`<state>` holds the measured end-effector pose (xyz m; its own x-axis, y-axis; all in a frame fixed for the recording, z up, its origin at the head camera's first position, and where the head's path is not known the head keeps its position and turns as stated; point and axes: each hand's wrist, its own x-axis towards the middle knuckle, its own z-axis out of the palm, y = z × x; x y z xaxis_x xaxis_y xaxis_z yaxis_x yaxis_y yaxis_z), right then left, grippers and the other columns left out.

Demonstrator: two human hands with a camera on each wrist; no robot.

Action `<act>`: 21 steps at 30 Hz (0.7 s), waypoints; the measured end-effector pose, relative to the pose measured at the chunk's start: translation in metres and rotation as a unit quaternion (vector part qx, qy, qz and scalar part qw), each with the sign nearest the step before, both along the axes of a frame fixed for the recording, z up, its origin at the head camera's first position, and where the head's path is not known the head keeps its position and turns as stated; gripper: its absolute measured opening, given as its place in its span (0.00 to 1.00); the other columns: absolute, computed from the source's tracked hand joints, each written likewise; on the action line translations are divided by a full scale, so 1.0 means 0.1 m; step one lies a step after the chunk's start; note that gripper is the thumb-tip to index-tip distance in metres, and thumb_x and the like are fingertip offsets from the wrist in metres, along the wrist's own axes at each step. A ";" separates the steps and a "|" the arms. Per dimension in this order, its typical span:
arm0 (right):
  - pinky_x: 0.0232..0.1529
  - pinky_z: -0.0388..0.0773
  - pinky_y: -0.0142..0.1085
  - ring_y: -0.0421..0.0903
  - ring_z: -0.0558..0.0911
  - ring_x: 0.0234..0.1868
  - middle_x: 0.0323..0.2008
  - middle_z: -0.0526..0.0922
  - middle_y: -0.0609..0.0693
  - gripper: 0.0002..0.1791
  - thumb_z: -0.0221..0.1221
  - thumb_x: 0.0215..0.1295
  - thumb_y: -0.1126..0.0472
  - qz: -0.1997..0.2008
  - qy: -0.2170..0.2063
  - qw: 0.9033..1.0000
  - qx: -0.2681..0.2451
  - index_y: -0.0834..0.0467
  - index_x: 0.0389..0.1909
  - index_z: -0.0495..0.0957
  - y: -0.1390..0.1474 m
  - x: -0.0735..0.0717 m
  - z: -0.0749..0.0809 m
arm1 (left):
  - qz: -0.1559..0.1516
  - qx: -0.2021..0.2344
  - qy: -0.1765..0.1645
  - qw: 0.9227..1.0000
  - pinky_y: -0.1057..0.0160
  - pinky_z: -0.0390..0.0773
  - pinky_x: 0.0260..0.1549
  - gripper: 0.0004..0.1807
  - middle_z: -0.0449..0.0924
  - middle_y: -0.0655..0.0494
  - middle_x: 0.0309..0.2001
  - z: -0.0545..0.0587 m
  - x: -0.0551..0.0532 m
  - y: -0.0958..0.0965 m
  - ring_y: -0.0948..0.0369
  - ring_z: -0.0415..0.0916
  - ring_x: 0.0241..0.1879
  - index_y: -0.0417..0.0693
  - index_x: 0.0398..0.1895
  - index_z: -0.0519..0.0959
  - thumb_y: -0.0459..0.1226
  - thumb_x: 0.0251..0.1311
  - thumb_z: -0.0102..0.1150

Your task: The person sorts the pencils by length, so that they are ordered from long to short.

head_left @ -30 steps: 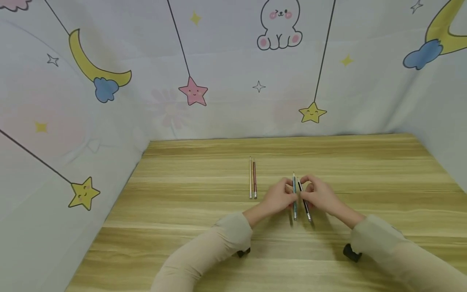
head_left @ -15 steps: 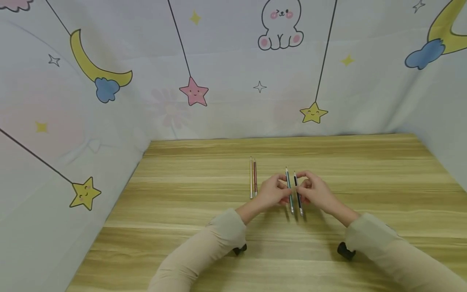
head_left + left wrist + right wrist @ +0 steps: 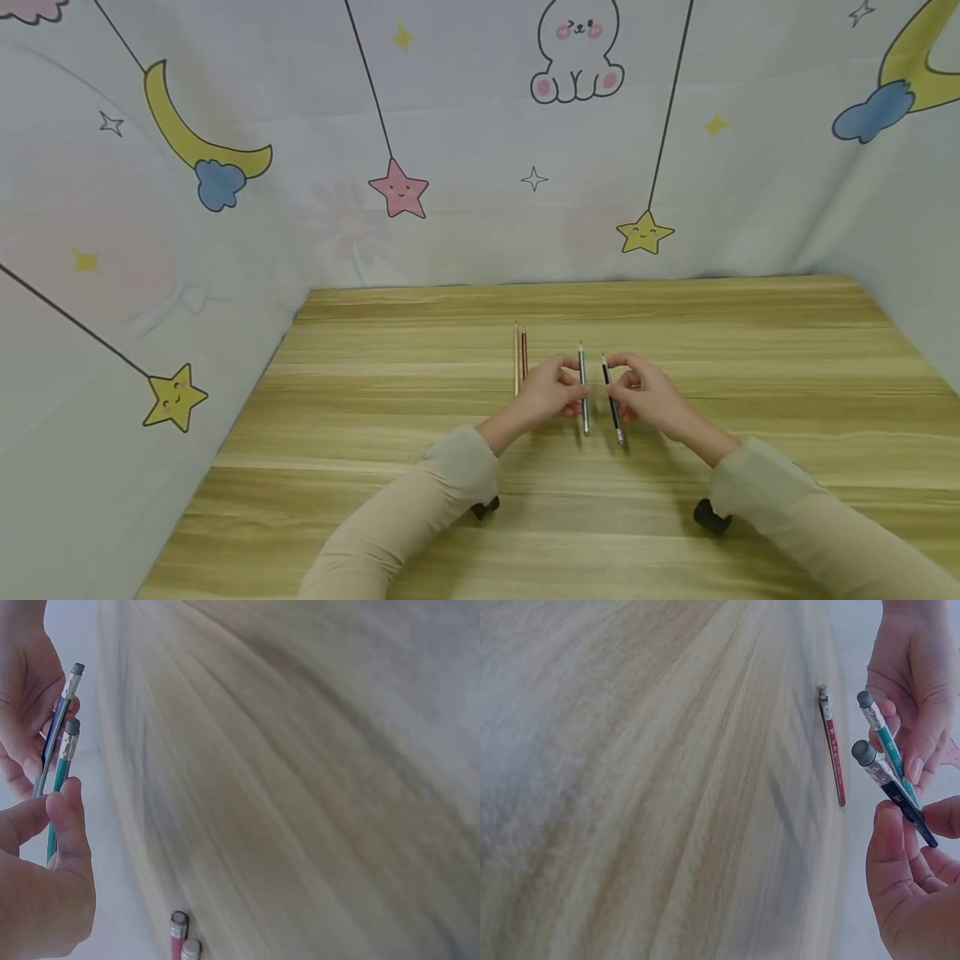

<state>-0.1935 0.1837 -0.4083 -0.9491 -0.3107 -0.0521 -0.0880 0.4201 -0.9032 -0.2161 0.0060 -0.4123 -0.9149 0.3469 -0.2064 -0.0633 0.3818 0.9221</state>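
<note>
My left hand (image 3: 547,392) pinches a green pencil (image 3: 585,417) between thumb and fingers. A dark blue-black pencil (image 3: 607,372) is pinched by my right hand (image 3: 647,396), just to the right. Both pencils point away from me, eraser ends nearest, with a narrow gap between them. In the right wrist view, grey erasers cap the green pencil (image 3: 889,746) and the dark pencil (image 3: 900,799), both raised off the table. Left of the left hand lie a red pencil (image 3: 524,350) and a pale yellow pencil (image 3: 516,358), side by side; the hand partly hides their near ends.
The wood-grain table (image 3: 360,375) carries the two lying pencils beyond the hands. A white cloth (image 3: 465,233) printed with stars, moons and a bear hangs behind it and at the sides. A black wrist device (image 3: 711,517) shows under the right sleeve.
Both hands have shifted left with their pencils. In the last half second only the left hand goes further left, so the gap between the two held pencils widens and the red pencil becomes more covered.
</note>
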 end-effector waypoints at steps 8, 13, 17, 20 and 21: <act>0.19 0.75 0.39 0.41 0.74 0.16 0.21 0.75 0.54 0.22 0.51 0.60 0.67 -0.006 0.010 1.000 -0.003 0.69 0.55 0.60 0.01 -0.01 -0.02 | 0.017 -0.031 0.012 0.999 0.69 0.76 0.18 0.20 0.80 0.52 0.30 -0.04 -0.07 -0.12 0.65 0.75 0.18 0.43 0.50 0.68 0.34 0.53 0.58; 0.19 0.76 0.38 0.41 0.74 0.17 0.22 0.75 0.55 0.22 0.51 0.60 0.67 -0.003 0.005 1.000 -0.006 0.68 0.54 0.60 0.03 0.00 -0.04 | 0.032 -0.048 0.027 0.998 0.68 0.77 0.19 0.20 0.80 0.52 0.30 -0.05 -0.16 -0.21 0.61 0.77 0.20 0.42 0.49 0.69 0.34 0.52 0.58; 0.19 0.76 0.38 0.42 0.74 0.17 0.22 0.74 0.55 0.22 0.51 0.60 0.67 0.000 0.000 1.000 -0.012 0.68 0.54 0.60 0.04 0.01 -0.05 | 0.044 -0.058 0.027 0.997 0.67 0.77 0.21 0.19 0.80 0.52 0.30 -0.05 -0.22 -0.28 0.61 0.77 0.20 0.42 0.48 0.69 0.35 0.52 0.58; 0.19 0.76 0.38 0.42 0.74 0.17 0.22 0.74 0.55 0.22 0.51 0.60 0.67 -0.001 -0.002 1.000 -0.019 0.68 0.54 0.59 0.05 0.01 -0.05 | 0.052 -0.069 0.028 0.996 0.67 0.77 0.21 0.18 0.80 0.51 0.30 -0.05 -0.25 -0.31 0.63 0.76 0.19 0.41 0.47 0.70 0.35 0.52 0.59; 0.19 0.76 0.38 0.42 0.74 0.17 0.22 0.74 0.55 0.22 0.51 0.60 0.67 -0.002 -0.002 1.000 -0.020 0.68 0.54 0.59 0.05 0.00 -0.05 | 0.055 -0.073 0.030 0.995 0.68 0.76 0.20 0.18 0.80 0.51 0.30 -0.05 -0.26 -0.31 0.64 0.75 0.19 0.41 0.46 0.70 0.35 0.52 0.59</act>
<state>-0.1930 0.1883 -0.4129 -0.9502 -0.3086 -0.0440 -0.0824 0.3846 -0.9194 -0.2426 -0.0253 -0.4168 -0.9577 0.2144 -0.1922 -0.0593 0.5064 0.8602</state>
